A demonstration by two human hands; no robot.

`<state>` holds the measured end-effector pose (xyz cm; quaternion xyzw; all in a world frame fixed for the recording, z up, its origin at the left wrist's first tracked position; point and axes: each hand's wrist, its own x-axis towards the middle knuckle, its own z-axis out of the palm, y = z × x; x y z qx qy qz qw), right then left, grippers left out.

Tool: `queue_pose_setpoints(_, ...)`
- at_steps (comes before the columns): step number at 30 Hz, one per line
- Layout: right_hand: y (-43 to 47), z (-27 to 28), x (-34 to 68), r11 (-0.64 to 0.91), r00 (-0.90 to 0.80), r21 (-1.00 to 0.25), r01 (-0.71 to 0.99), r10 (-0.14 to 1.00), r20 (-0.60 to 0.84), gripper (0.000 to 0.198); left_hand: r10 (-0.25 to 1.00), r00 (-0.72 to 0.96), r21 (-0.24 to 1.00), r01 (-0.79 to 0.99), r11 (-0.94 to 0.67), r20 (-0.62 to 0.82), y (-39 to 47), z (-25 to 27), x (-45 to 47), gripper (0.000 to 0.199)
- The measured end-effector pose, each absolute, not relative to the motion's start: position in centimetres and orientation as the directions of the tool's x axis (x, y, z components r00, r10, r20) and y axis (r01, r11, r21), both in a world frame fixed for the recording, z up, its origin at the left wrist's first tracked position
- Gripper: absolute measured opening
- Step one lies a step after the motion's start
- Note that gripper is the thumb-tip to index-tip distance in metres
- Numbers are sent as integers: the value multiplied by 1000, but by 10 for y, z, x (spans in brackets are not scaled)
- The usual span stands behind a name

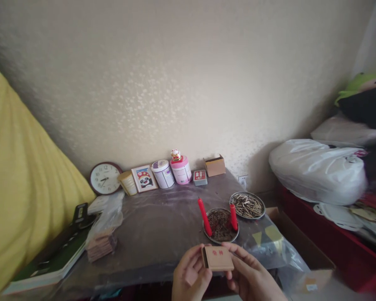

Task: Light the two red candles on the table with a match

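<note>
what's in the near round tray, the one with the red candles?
The near tray holds two red candles, leaning, over dark loose bits too blurred to identify. Its near rim is hidden behind the matchbox.

Both wrists are cut off by the bottom edge. The print on the matchbox is too blurred to be read; its underside is hidden by fingers.

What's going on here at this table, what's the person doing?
Both hands, the left hand and the right hand, hold a small brown matchbox at the table's near edge. Just beyond it, two red candles stand in a round dish, with a second dish of matchsticks behind.
</note>
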<state>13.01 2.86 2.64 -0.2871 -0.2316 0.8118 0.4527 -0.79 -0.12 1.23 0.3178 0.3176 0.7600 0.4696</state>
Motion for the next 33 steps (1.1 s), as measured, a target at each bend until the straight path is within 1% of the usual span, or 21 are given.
queue_pose_setpoints(4, 28, 26, 129, -415, -370, -682, -602, 902, -223, 47, 916, -350, 779, -512, -361, 195, -3, 15, -4, 38)
queue_pose_setpoints(7, 30, 23, 128, -389, -352, -723, -571, 912, -212, 49, 915, -353, 770, -521, -368, 198, -5, 18, 0, 38)
queue_pose_setpoints(10, 34, 22, 130, -381, -313, -718, -583, 920, -234, 50, 905, -381, 766, -520, -377, 187, -6, 21, 0, 38)
queue_pose_setpoints(14, 36, 28, 134, -339, -267, -713, -613, 939, -217, 44, 888, -425, 761, -513, -396, 175, -6, 22, -2, 38)
queue_pose_setpoints(18, 35, 34, 136, -312, -248, -738, -598, 948, -200, 40, 897, -414, 765, -523, -375, 156, -6, 18, -5, 41)
queue_pose_setpoints(20, 36, 34, 136, -300, -244, -751, -589, 951, -190, 40, 909, -395, 773, -533, -344, 132, -6, 15, -8, 42)
queue_pose_setpoints(24, 36, 31, 133, -286, -266, -766, -576, 951, -155, 47, 938, -340, 789, -559, -255, 63, -5, 11, -11, 36)
queue_pose_setpoints(28, 33, 27, 129, -269, -344, -826, -496, 934, -98, 50, 980, -201, 793, -595, -135, 16, -5, 8, -8, 34)
queue_pose_setpoints(30, 31, 24, 127, -247, -385, -848, -468, 921, -56, 53, 989, -149, 807, -586, -78, -13, -4, 6, -7, 34)
queue_pose_setpoints(33, 31, 15, 124, -216, -421, -866, -450, 907, -7, 52, 985, -155, 820, -572, -22, -82, -3, 2, -9, 35)
